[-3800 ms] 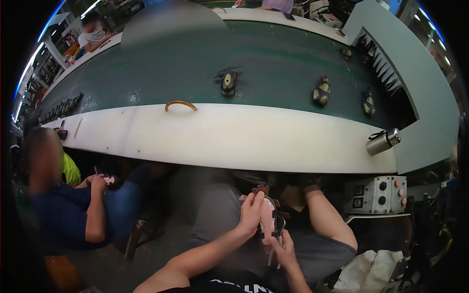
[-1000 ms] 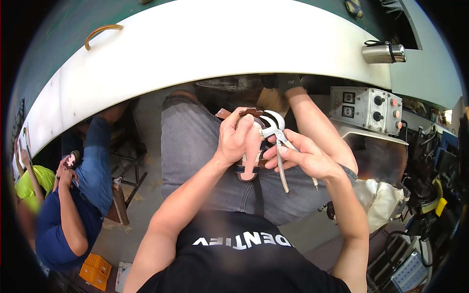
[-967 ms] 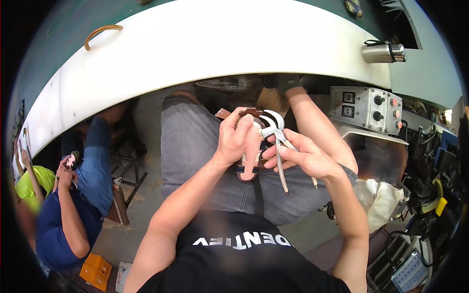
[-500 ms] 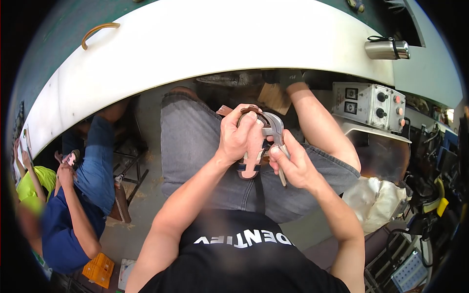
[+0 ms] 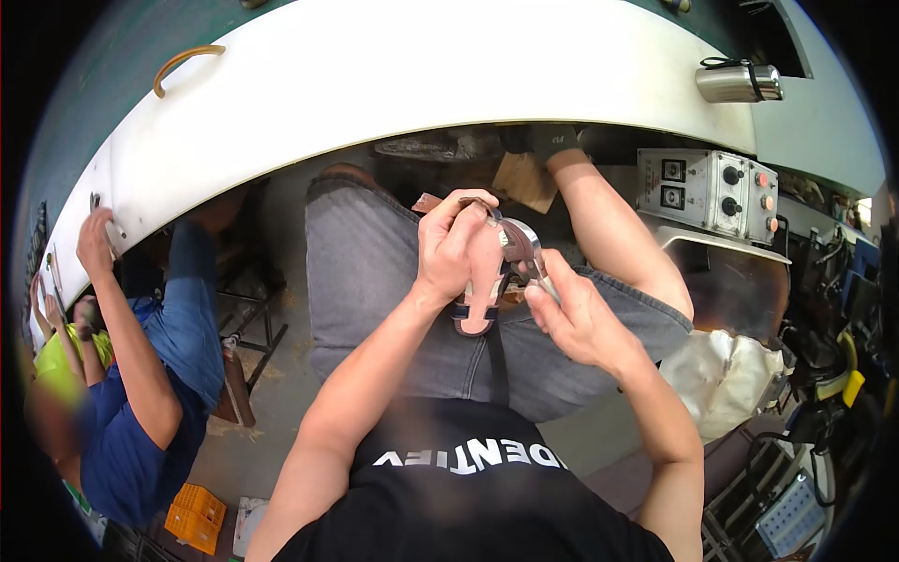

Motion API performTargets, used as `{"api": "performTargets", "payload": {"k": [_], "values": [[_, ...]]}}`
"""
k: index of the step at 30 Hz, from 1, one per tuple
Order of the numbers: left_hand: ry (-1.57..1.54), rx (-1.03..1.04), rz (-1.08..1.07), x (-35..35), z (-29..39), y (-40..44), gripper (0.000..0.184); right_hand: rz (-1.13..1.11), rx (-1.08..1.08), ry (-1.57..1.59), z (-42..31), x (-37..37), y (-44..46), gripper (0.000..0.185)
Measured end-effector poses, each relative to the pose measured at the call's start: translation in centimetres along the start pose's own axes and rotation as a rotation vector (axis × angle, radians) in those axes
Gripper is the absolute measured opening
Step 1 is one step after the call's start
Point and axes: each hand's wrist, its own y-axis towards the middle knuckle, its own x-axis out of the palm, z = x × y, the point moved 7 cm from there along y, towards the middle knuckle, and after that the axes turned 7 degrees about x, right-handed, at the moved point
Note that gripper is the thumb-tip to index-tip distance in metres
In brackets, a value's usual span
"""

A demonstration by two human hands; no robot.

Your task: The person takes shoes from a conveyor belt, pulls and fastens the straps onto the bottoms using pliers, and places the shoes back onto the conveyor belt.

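While the L hand [image 5: 448,251] clamps the far end of the sandal [image 5: 484,267], the R hand [image 5: 582,314] works at its R side w/ the pincers [image 5: 532,245]. L grip is narrow: fingers wrapped round the far L edge, thumb over the top, pressed toward the pink sole. L forearm slants up & inward from lower L of view, wrist nearly in line w/ it, back of hand mostly up.

R grip is closed on the pincers' handles, thumb laid along them; handles mostly hidden in the palm. Metal head curves round the sandal's far R edge, touching the brown strap area; can't tell how wide its jaws stand. R elbow bent out to the side, forearm angled up & inward, so both hands nearly meet w/ the sandal btwn them.

Sandal sits above the lap, btwn the thighs in grey shorts [image 5: 384,290], toe/heel ends pointing away from & toward the body; can't tell which is which. Steel bottle [image 5: 740,83] lies on the white bench [image 5: 421,75], far R; control box [image 5: 707,195] is just beyond the R knee. Far L, a co-worker's hand [image 5: 95,242] is at the bench edge; orange crate [image 5: 195,517] on the floor, lower L.
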Motion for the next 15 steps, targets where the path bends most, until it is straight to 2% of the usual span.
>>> {"api": "performTargets", "payload": {"k": [1,3,4,6,7,9,11,15], "values": [[0.004,0.005,-0.009,0.1,0.2,0.0,0.018,-0.001,0.006,-0.001,-0.2,-0.2,-0.1,0.024],[0.007,0.012,-0.015,0.1,0.1,0.1,0.018,0.06,-0.1,-0.302,-1.3,-0.7,-0.2,0.022],[0.012,0.019,-0.022,0.1,-0.1,0.2,0.019,0.058,-0.097,-0.301,-1.7,-0.8,-0.1,0.022],[0.016,0.022,-0.033,0.0,-0.5,0.3,0.02,0.054,-0.04,-0.546,-2.3,-0.5,0.2,0.02],[-0.043,-0.025,-0.045,0.0,-1.0,0.3,0.021,0.054,-0.034,-0.545,-2.5,-0.7,0.4,0.02],[-0.106,-0.077,-0.056,0.2,-1.2,0.1,0.023,0.041,-0.069,-0.742,-2.9,-0.6,0.9,0.022],[-0.1,0.017,-0.089,0.5,0.0,0.4,0.027,0.027,-0.076,-0.783,-3.1,-0.7,1.3,0.023],[-0.006,-0.017,-0.045,0.1,-0.7,0.5,0.028,-0.083,-0.026,-0.803,-2.9,-0.7,1.8,0.021]]}}
